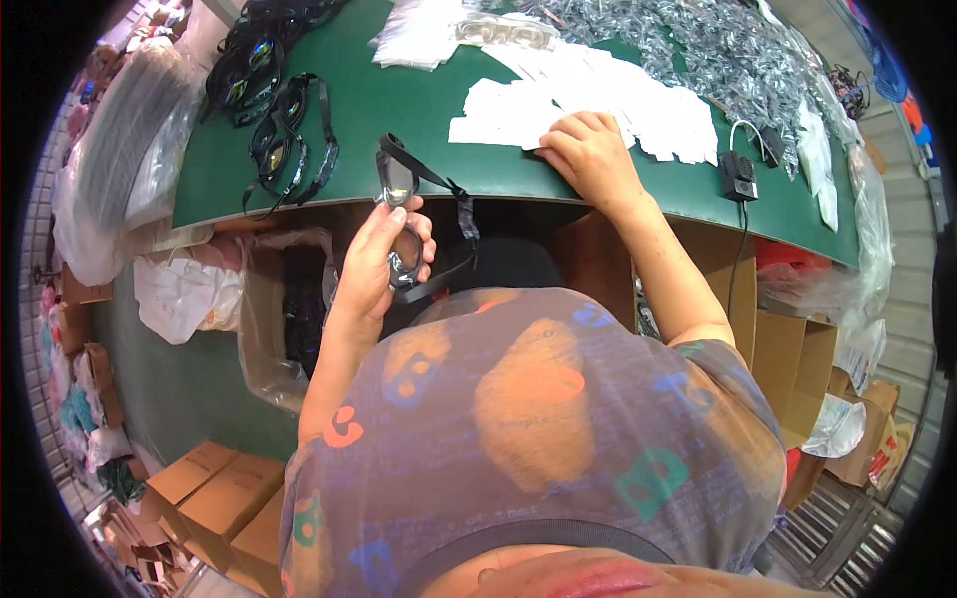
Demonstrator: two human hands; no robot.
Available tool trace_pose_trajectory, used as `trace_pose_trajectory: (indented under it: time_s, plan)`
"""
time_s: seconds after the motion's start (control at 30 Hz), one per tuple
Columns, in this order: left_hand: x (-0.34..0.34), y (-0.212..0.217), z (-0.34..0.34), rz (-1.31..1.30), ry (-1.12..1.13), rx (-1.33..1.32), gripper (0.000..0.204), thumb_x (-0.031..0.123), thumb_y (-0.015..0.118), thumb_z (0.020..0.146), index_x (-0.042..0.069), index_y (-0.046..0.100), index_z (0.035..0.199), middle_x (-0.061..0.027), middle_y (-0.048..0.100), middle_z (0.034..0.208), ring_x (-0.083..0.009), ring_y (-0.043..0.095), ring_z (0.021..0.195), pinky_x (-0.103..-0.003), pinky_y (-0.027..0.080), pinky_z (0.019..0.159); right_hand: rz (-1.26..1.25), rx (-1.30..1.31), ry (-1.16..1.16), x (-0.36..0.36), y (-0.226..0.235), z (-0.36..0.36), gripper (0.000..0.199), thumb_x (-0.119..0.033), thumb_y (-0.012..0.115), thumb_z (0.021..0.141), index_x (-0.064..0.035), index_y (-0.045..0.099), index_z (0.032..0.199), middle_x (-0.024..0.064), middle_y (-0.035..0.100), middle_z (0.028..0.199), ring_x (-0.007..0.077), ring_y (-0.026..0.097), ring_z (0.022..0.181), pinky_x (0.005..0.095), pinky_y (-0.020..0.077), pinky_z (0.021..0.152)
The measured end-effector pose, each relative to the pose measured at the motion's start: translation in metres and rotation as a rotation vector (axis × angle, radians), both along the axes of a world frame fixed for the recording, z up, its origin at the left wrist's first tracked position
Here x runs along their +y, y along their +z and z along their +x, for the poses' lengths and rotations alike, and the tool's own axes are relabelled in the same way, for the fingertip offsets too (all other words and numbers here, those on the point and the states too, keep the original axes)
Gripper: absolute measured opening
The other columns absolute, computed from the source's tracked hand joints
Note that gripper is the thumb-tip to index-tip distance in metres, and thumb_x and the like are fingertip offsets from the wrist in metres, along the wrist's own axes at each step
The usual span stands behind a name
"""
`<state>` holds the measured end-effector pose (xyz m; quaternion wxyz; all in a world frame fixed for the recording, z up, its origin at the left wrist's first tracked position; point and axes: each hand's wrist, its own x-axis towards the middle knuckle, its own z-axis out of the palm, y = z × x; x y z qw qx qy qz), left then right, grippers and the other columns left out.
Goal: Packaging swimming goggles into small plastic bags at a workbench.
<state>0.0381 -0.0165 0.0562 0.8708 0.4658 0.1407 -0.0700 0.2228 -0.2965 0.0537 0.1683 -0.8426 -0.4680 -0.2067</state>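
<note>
My left hand [384, 249] is closed around one lens of a pair of black swimming goggles [397, 179], held just off the table's front edge. The other lens stands up above my fingers. The goggles' black strap loops out to the right, with a clear plastic piece on it. My right hand [595, 159] lies on the near edge of a spread of white paper slips [658, 112]. Its fingers are bent and close together at a slip's edge; the fingertips are partly hidden. More black goggles [271, 149] lie on the table at the left, beside a darker heap of goggles [244, 75].
Clear plastic pieces [688, 50] are heaped across the green table [399, 100] at the far right. A black plug adapter [738, 177] with a cable sits near the front edge. Cardboard boxes [214, 498] stand at the lower left, and an open carton [788, 369] is at the right.
</note>
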Motion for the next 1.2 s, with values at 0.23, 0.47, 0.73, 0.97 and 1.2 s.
trace_pose_trajectory:
  time_s: [0.23,0.47,0.73,0.97,1.2]
  plan:
    - [-0.006,0.003,0.003,-0.076,-0.022,-0.012,0.029,0.027,0.052,0.108,0.006,0.053,0.127,-0.0084,0.063,0.092,-0.02,0.064,0.076,-0.032,0.053,0.055,-0.158,0.203,0.107,-0.008,0.023,0.032,0.032,-0.034,0.08,0.085,-0.01,0.074,0.105,0.0105,0.07,0.107,0.031,0.065,0.106,0.0422,0.0502,0.09]
    - [-0.004,0.015,0.004,-0.129,-0.016,0.007,0.029,0.027,0.05,0.108,0.005,0.053,0.127,-0.008,0.063,0.093,-0.0203,0.064,0.078,-0.033,0.052,0.057,0.193,0.254,-0.265,-0.038,0.039,0.153,0.02,-0.02,0.066,0.096,-0.0083,0.075,0.109,0.0123,0.073,0.101,0.0318,0.069,0.095,0.0402,0.0535,0.082]
    - [-0.006,0.017,0.016,-0.125,-0.023,-0.043,0.032,0.029,0.051,0.108,0.004,0.053,0.127,-0.0085,0.064,0.094,-0.0205,0.065,0.078,-0.032,0.053,0.057,-0.096,0.04,-0.49,-0.003,-0.008,0.22,0.024,-0.033,0.068,0.091,-0.0141,0.079,0.1,0.0098,0.07,0.1,0.0308,0.068,0.102,0.0493,0.0529,0.087]
    - [-0.005,0.003,0.014,-0.146,0.018,0.0,0.03,0.03,0.05,0.109,0.005,0.054,0.127,-0.0086,0.064,0.094,-0.0211,0.066,0.079,-0.033,0.053,0.058,0.664,0.744,-0.282,-0.019,0.035,0.188,0.026,-0.033,0.071,0.097,-0.0072,0.075,0.099,0.0022,0.072,0.086,0.0168,0.067,0.076,0.0304,0.0508,0.068]
    - [-0.023,-0.006,0.032,0.006,-0.015,-0.073,0.031,0.026,0.054,0.108,0.004,0.055,0.129,-0.0093,0.067,0.101,-0.0181,0.067,0.083,-0.032,0.056,0.07,0.353,1.58,0.526,0.025,0.075,-0.006,0.016,-0.013,0.071,0.096,0.0013,0.073,0.104,0.0093,0.07,0.088,0.0155,0.063,0.061,0.0268,0.0484,0.053]
